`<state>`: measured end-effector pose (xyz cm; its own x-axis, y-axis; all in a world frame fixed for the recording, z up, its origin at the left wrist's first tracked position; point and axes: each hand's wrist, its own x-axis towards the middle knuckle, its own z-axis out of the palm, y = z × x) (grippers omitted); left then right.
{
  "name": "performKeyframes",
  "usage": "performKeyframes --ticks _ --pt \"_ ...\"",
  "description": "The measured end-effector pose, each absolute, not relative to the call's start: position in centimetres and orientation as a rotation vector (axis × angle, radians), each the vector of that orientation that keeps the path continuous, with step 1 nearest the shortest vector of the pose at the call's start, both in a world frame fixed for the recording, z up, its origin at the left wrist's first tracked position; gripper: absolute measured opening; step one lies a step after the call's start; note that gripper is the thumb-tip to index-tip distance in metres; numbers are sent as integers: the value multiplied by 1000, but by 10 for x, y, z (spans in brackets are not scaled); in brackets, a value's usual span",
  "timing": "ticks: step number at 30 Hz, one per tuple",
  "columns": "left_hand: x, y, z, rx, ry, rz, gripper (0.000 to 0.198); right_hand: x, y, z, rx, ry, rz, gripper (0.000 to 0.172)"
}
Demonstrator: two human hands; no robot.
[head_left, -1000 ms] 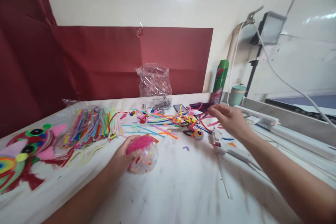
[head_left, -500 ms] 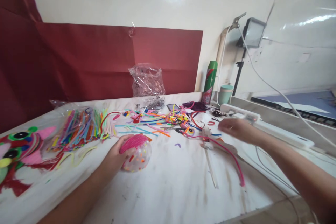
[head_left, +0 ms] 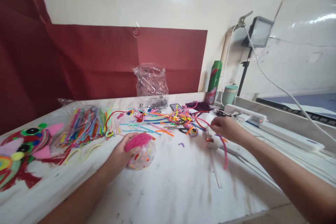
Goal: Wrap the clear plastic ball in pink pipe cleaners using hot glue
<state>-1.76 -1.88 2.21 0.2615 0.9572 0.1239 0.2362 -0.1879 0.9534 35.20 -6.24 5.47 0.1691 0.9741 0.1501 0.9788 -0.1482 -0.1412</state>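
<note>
Ball (head_left: pixel 140 151) on desk (head_left: pixel 178 189), centre; glue gun (head_left: pixel 211 138) at its 3 o'clock; stick bundle (head_left: pixel 84 126) at 10; plastic bag (head_left: pixel 151 81) at 12, behind; spray can (head_left: pixel 214 81) at 2.

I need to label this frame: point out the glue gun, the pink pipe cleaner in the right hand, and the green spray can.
glue gun (head_left: pixel 210 136): head view, on its white body.
pink pipe cleaner (head_left: pixel 224 147): head view, on the hanging curve.
green spray can (head_left: pixel 215 77): head view, on its green upper body.
</note>
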Motion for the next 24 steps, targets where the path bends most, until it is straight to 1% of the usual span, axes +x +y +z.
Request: performKeyframes --ticks 3,5,9,11,14,17,20,22,24 --pt "-19 -16 21 1626 1121 1027 55 343 -53 64 -2247 -1966 21 25" --pt "-21 -13 19 1606 1118 1027 56 342 -57 59 -2295 -2007 -4 25" --pt "-25 -9 14 1582 1135 1006 52 355 -80 27 -2424 -2005 -183 16" --pt "-26 -9 13 1563 1103 970 53 362 -88 10 -2396 -2025 -268 6" --pt "-27 -9 14 1548 1056 958 56 369 -88 -10 -2327 -2017 -375 7" --pt "-27 -8 11 1545 1029 1014 55 372 -84 -17 -2283 -1944 -480 5" --pt "-25 -8 5 1503 1021 1079 50 381 -87 -11 -2206 -1857 -601 15" --pt "-24 -8 2 1457 1028 1121 49 389 -87 1 -2143 -1762 -666 17" --pt "-23 -8 2 1428 1010 1145 48 389 -79 17 -2069 -1656 -649 23"
